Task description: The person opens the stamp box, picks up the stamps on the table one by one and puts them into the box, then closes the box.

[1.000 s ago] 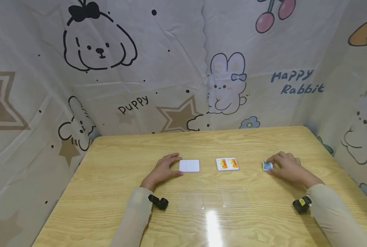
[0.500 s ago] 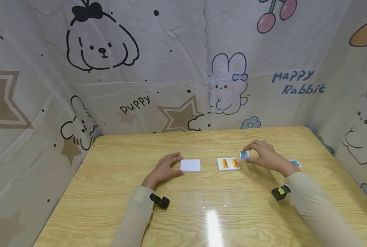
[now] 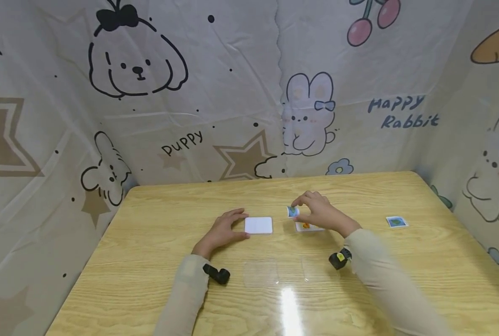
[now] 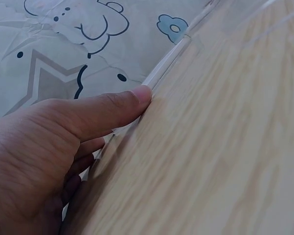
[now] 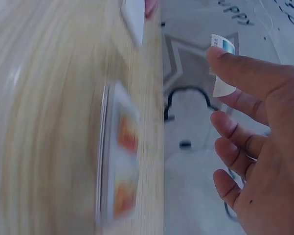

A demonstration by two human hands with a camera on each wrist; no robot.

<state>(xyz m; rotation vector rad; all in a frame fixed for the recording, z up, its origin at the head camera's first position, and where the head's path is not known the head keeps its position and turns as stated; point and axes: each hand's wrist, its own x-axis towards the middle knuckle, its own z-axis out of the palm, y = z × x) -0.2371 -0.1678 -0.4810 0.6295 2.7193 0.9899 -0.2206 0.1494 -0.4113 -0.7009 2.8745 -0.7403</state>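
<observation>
In the head view my left hand (image 3: 223, 232) lies at the left side of a white card (image 3: 258, 225), thumb and forefinger at its two left corners. The left wrist view shows the thumb against the card's edge (image 4: 162, 69). Between thumb and forefinger, my right hand (image 3: 322, 214) pinches a small blue-green postage stamp (image 3: 292, 212), slightly curved and with toothed edges (image 5: 223, 90) in the right wrist view. It is above the table, between the white card and a card with two orange stamps (image 5: 124, 161), which the hand partly covers in the head view.
Another blue-green stamp (image 3: 397, 221) lies at the right of the wooden table (image 3: 169, 205). Two clear plastic pieces lie nearer the front, the left one (image 3: 260, 274) fully visible and the right one (image 3: 312, 270) partly hidden. Printed cloth (image 3: 232, 93) hangs behind the table.
My right hand has carried the postage stamp leftward from the table's right side, past the orange-stamp card. Another stamp has come into view where it was. My left hand has stayed in place.
</observation>
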